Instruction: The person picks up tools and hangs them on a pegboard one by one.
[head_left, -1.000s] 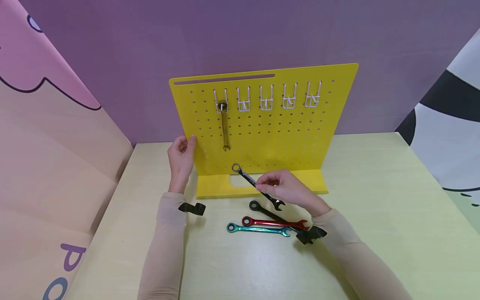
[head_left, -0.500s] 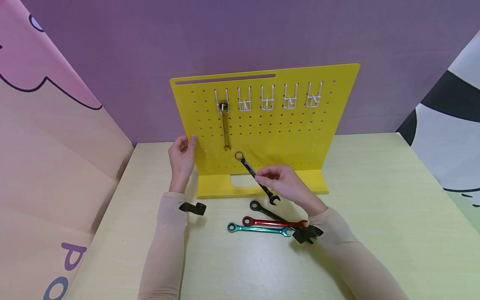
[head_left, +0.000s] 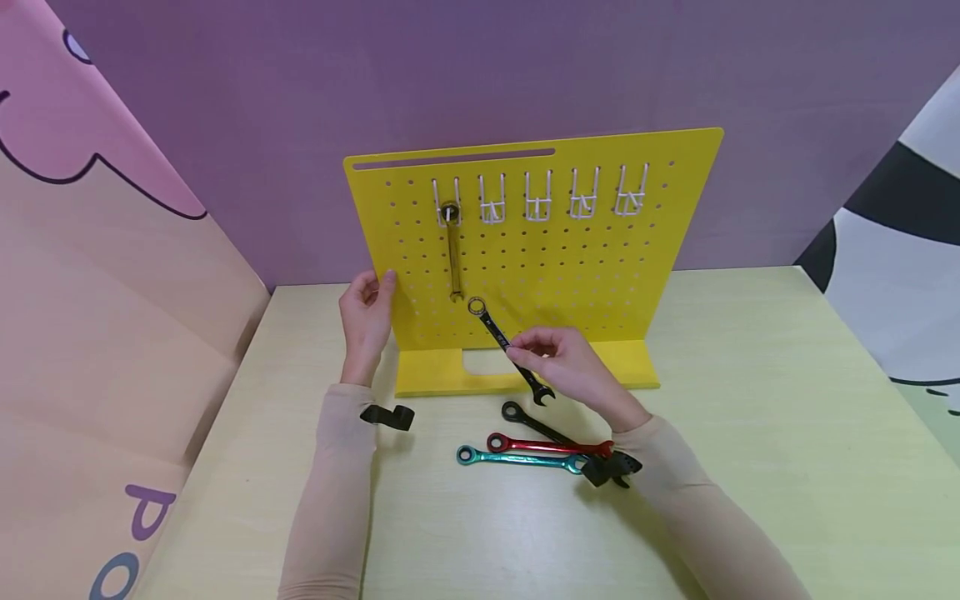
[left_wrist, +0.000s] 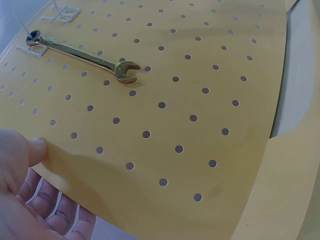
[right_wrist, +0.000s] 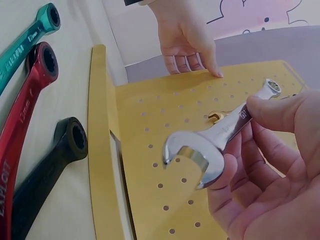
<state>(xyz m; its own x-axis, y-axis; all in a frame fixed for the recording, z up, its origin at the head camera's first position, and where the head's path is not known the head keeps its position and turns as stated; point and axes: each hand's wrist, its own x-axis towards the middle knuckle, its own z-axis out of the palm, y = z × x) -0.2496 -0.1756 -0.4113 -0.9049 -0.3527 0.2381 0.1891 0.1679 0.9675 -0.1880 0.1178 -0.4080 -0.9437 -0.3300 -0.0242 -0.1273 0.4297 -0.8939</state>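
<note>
My right hand pinches a silver combination wrench mid-shaft, before the lower part of the yellow pegboard. Its ring end points up and left, its open jaw down toward the table. At the board's left edge my left hand grips it, thumb on the front and fingers behind. A gold wrench hangs by its ring from the leftmost white hook. Below my right hand lie a black wrench, a red wrench and a teal wrench. The right wrist strap hides some of their ends.
Several white wire hooks line the upper part of the board, to the right of the gold wrench. The board's foot rests on the pale wooden table. A purple wall stands behind.
My right hand has risen a little and moved slightly left with the silver wrench, whose ring end now sits higher and nearer the board's middle. The left hand keeps its hold.
</note>
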